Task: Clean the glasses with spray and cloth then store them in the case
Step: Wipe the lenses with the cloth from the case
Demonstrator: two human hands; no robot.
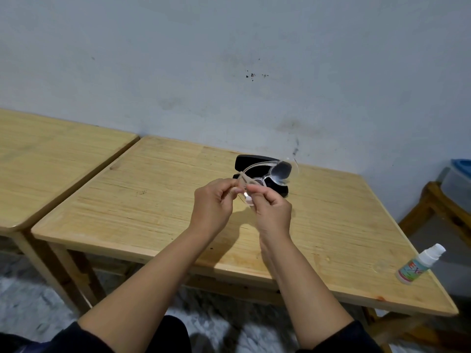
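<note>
I hold a pair of clear-framed glasses [280,170] in the air above the table. My left hand [212,203] pinches one temple arm, and my right hand [271,208] pinches the frame close beside it. The lenses point away from me, toward the wall. Right behind the glasses an open black case [276,188] lies on the wooden table [153,200]. A small white spray bottle [420,263] with a green and red label lies tilted near the table's right front corner. I see no cloth.
A second wooden table [51,159] stands against the left side of this one. A wooden stand [433,207] with a blue-lidded container [458,179] is at the far right. The wall runs along the table's back edge.
</note>
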